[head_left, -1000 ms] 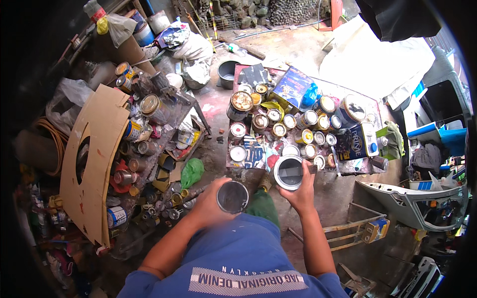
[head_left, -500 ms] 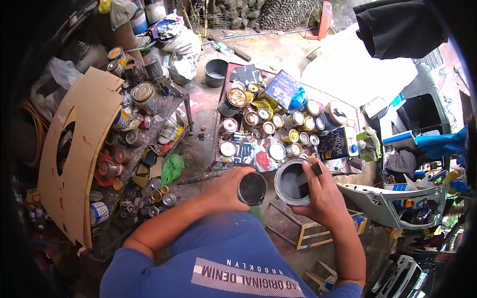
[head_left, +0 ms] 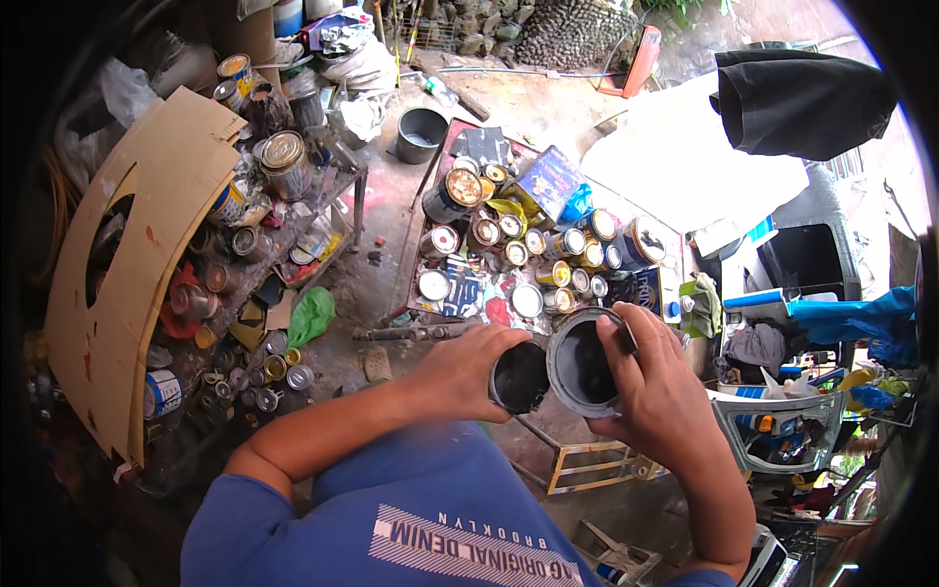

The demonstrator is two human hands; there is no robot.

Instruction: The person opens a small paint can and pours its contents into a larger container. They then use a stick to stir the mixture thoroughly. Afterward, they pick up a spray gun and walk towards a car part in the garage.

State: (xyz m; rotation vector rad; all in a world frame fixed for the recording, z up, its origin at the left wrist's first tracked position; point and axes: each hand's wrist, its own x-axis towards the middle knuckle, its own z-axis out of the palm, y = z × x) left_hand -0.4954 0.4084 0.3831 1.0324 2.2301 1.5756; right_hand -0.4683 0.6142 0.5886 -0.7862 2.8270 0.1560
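My left hand (head_left: 476,364) is closed around a small cup with a blackened inside (head_left: 519,378). Beside it, my right hand (head_left: 648,374) grips a larger grey paint can (head_left: 577,364), its fingers over the right rim. A thin flat stirring tool (head_left: 626,336) is pinned under those fingers; its lower part is hard to make out in the can. Both containers hang in front of my blue shirt with their mouths facing up. Their rims lie side by side, close to touching. Dark grey coats the inside of the can.
Ahead is a low table (head_left: 406,284) crowded with several paint cans and a blue tin (head_left: 556,183). A black bucket (head_left: 422,132) stands at its far left. On the left, a tan cut-out panel (head_left: 127,264) leans by a cluttered bench. A grey car door frame (head_left: 782,430) is at right.
The cup and the can have come closer together, the cup shifting right. The can is tilted more, and the stirring tool shows less inside it. The head view has shifted a little.
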